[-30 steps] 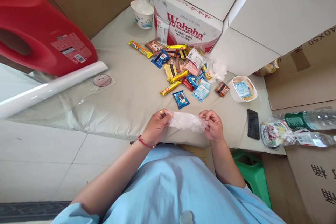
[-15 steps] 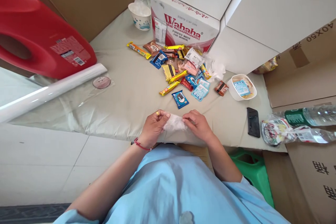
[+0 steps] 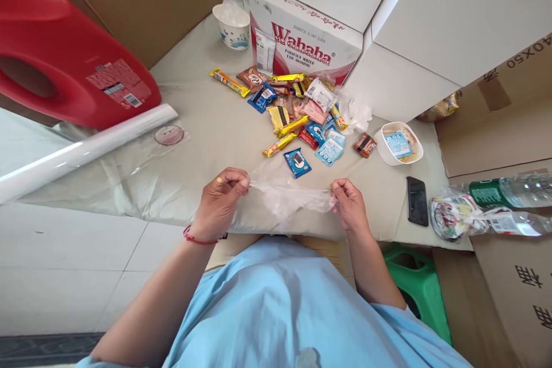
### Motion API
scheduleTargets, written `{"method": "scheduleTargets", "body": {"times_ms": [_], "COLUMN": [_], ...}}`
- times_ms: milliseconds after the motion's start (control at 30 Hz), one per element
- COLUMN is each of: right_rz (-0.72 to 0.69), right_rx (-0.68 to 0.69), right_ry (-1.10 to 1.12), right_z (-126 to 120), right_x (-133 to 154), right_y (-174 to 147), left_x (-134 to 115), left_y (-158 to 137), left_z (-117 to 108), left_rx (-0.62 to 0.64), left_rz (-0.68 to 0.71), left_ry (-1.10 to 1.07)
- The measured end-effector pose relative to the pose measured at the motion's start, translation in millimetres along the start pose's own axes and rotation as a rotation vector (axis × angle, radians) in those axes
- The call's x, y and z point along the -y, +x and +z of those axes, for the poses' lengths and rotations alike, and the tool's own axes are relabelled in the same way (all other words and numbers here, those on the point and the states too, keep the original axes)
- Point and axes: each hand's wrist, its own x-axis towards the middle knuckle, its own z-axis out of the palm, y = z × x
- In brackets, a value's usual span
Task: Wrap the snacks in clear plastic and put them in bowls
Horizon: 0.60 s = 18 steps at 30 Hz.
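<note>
A thin clear plastic bag (image 3: 287, 194) is stretched between my two hands, just over the table's near edge. My left hand (image 3: 222, 198) pinches one side of it between thumb and fingers. The opposite side is pinched by my right hand (image 3: 348, 204). Beyond the bag lies a blue snack packet (image 3: 297, 162), the nearest of a loose pile. In that pile are yellow wrapped bars (image 3: 279, 144), light-blue sachets (image 3: 330, 149) and a white packet (image 3: 319, 94).
A red jug (image 3: 81, 57) and a white plastic roll (image 3: 90, 146) occupy the left. Behind the snacks stand a Wahaha carton (image 3: 302, 40) and a paper cup (image 3: 232, 29). To the right are a white tub (image 3: 390, 154), a phone (image 3: 417, 201) and plastic bottles (image 3: 513, 191).
My hands have moved apart, the left hand leftward and the right hand rightward. The bunched plastic bag between them has spread out wide. The snacks have stayed in place.
</note>
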Motion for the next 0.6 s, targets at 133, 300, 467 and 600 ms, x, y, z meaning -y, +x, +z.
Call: {"method": "scheduleTargets", "body": {"times_ms": [133,300,467,600], "right_rz": [0.086,0.076,-0.265,-0.182], "right_rx": [-0.039,0.019,-0.046,-0.012], "right_ry": [0.091,0.13,0.116,-0.266], "right_z": [-5.3,-11.1,-22.1,-45.0], "right_x": [5.1,10.7,11.9,-5.2], "right_y": [0.4,-3.7,-13.1,-14.9], "left_x": [-9.8,-40.4,-93.4,-94.8], "left_y": [-2.1,-19.0,-32.3,-35.3], "left_z": [-12.0,-22.3,-28.5,-32.0], "left_rx": [0.1,0.247,0.811,0.927], "left_rz": [0.108,0.228,0.509,0.375], "left_ry": [-0.155,-0.133,0.2,0.656]}}
